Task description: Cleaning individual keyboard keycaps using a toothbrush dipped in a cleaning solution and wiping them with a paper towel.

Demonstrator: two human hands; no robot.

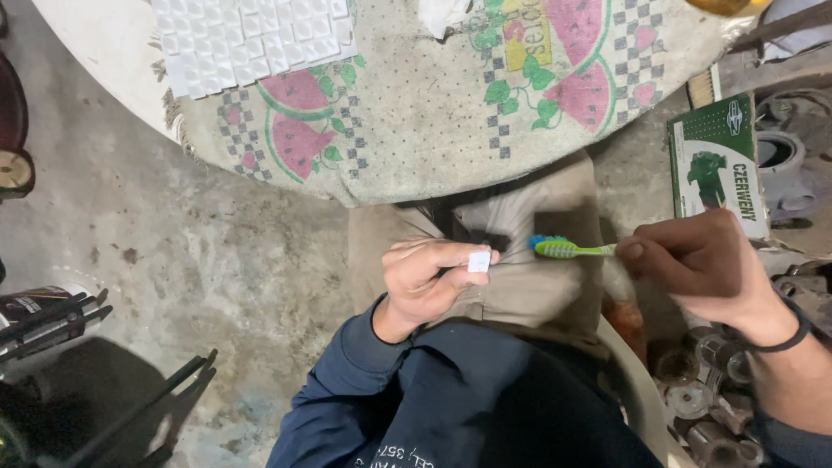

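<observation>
My left hand (429,282) is over my lap and pinches a small white square piece (478,262) between thumb and fingertips. My right hand (698,260) grips the handle of a green toothbrush (568,250) with a blue-tipped bristle head. The brush head points left and sits a short way to the right of the white piece, apart from it. Both hands hover above my tan trousers (529,286).
A round table (104,52) covered by a watermelon-print cloth (416,130) lies ahead, with a white grid of small square pieces (251,39) on it. A green box (715,165) leans at the right. Metal parts (702,390) lie at lower right, dark tools (48,316) at left, on concrete floor.
</observation>
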